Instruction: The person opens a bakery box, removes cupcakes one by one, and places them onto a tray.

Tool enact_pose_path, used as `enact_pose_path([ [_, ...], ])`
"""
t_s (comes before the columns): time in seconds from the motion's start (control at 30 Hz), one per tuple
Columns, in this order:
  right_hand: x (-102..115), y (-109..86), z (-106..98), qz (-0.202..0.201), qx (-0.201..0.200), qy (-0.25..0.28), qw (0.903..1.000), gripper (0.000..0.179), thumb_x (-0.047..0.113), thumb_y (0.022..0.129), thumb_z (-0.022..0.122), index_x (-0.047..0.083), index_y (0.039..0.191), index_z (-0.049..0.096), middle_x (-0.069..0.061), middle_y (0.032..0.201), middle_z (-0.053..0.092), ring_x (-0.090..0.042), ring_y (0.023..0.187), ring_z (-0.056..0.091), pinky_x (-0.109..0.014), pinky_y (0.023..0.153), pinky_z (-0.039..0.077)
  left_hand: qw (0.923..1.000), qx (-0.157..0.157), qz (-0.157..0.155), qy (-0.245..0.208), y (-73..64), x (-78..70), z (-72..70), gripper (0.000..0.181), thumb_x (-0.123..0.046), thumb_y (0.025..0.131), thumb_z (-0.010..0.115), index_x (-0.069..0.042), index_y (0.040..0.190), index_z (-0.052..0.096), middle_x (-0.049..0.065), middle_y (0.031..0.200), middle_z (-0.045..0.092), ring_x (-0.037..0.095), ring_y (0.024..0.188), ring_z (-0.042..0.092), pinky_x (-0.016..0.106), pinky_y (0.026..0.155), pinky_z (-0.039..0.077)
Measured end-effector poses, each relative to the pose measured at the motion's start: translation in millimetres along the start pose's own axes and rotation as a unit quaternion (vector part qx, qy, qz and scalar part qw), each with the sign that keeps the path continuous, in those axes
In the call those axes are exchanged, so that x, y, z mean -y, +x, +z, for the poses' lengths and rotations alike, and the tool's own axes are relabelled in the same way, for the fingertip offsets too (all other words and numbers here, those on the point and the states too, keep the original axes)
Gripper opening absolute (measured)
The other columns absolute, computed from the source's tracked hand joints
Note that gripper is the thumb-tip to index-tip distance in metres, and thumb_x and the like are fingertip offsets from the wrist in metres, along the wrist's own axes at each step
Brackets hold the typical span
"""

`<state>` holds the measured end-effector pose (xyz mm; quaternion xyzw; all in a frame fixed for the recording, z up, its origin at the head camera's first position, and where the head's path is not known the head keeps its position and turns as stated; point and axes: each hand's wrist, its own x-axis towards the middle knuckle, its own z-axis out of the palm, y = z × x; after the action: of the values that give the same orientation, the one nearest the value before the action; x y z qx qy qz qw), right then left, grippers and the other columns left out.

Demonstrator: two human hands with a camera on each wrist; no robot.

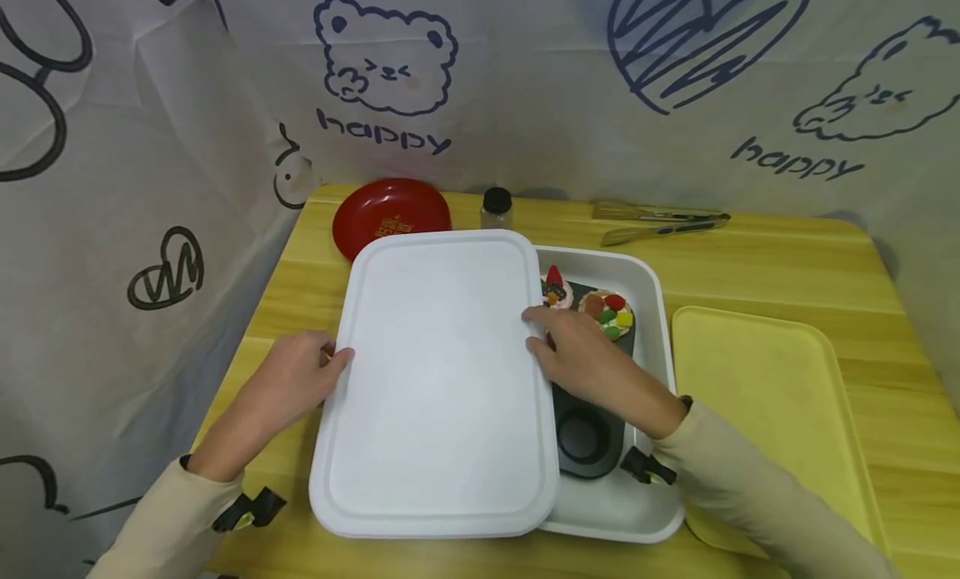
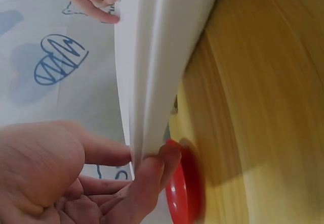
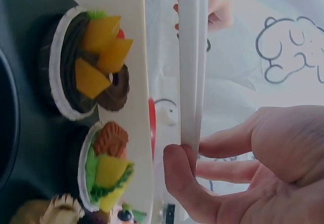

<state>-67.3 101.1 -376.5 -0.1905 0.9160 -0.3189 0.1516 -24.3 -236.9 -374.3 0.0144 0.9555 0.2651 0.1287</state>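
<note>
A flat white rectangular lid [image 1: 435, 379] is held level between both hands. My left hand [image 1: 296, 371] pinches its left edge, thumb on one face and fingers on the other. The right edge is pinched by my right hand [image 1: 588, 358] in the same way. Beneath the lid is a white rectangular bin [image 1: 660, 337], its left part covered. Inside the bin lies a dark muffin pan [image 1: 615, 450] with round cups. Several decorated cupcakes [image 3: 73, 67] sit in its cups, topped with fruit-like pieces and biscuits; one near cup holds nothing. In the right wrist view, the lid stands apart from the bin's rim.
A red plate [image 1: 390, 217] lies at the back left, partly behind the lid. Beside it stands a small clear jar [image 1: 496, 209] with a black cap. Tongs [image 1: 663, 222] rest at the back. A yellow tray [image 1: 772, 412] lies right of the bin, under my right forearm.
</note>
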Motion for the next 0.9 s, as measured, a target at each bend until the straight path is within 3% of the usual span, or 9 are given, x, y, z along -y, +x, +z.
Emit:
enact_pose_path([
  [0.23, 14, 10.7, 9, -0.047, 0.031, 0.002, 0.9984, 0.038, 0.011, 0.098, 0.062, -0.004, 0.133, 0.058, -0.018, 0.115, 0.067, -0.02, 0.084, 0.063, -0.029, 0.068, 0.057, 0.9999, 0.002, -0.003, 0.01, -3.0, 24.9, -11.6, 0.03, -0.021, 0.102, 0.057, 0.007, 0.102, 0.067, 0.004, 0.064, 0.059, 0.016, 0.053, 0.054, 0.031, 0.048, 0.047],
  [0.43, 27, 22.5, 10, -0.07, 0.074, -0.012, 0.9947, 0.041, 0.011, 0.098, 0.063, -0.006, 0.134, 0.056, -0.012, 0.097, 0.067, -0.016, 0.073, 0.059, -0.024, 0.061, 0.051, 0.9999, -0.001, -0.011, 0.013, -4.4, 44.2, -20.7, 0.034, -0.024, 0.103, 0.056, 0.009, 0.106, 0.066, 0.003, 0.063, 0.06, 0.017, 0.05, 0.056, 0.032, 0.048, 0.047],
  [0.63, 38, 32.3, 15, -0.053, 0.115, -0.015, 0.9919, 0.043, 0.013, 0.097, 0.064, -0.004, 0.136, 0.055, -0.008, 0.094, 0.064, -0.016, 0.076, 0.059, -0.024, 0.063, 0.052, 0.9997, 0.004, -0.018, 0.014, -7.2, 60.9, -23.6, 0.04, -0.025, 0.102, 0.058, 0.012, 0.112, 0.064, 0.01, 0.078, 0.068, 0.017, 0.054, 0.06, 0.031, 0.05, 0.051],
  [0.8, 46, 37.5, 27, -0.03, 0.143, -0.001, 0.9893, 0.044, 0.015, 0.098, 0.062, -0.001, 0.138, 0.054, -0.008, 0.096, 0.065, -0.018, 0.083, 0.06, -0.029, 0.074, 0.054, 0.9995, 0.005, -0.019, 0.023, -12.8, 76.6, -24.9, 0.041, -0.026, 0.102, 0.057, 0.014, 0.112, 0.063, 0.011, 0.079, 0.068, 0.015, 0.054, 0.058, 0.031, 0.051, 0.051],
  [0.9, 48, 37.6, 30, -0.024, 0.148, 0.002, 0.9887, 0.045, 0.015, 0.098, 0.062, -0.001, 0.139, 0.053, -0.012, 0.113, 0.066, -0.02, 0.095, 0.06, -0.035, 0.086, 0.054, 0.9994, 0.001, -0.009, 0.033, -11.3, 82.3, -25.7, 0.042, -0.027, 0.102, 0.058, 0.014, 0.11, 0.063, 0.008, 0.076, 0.066, 0.014, 0.055, 0.056, 0.031, 0.052, 0.049],
])
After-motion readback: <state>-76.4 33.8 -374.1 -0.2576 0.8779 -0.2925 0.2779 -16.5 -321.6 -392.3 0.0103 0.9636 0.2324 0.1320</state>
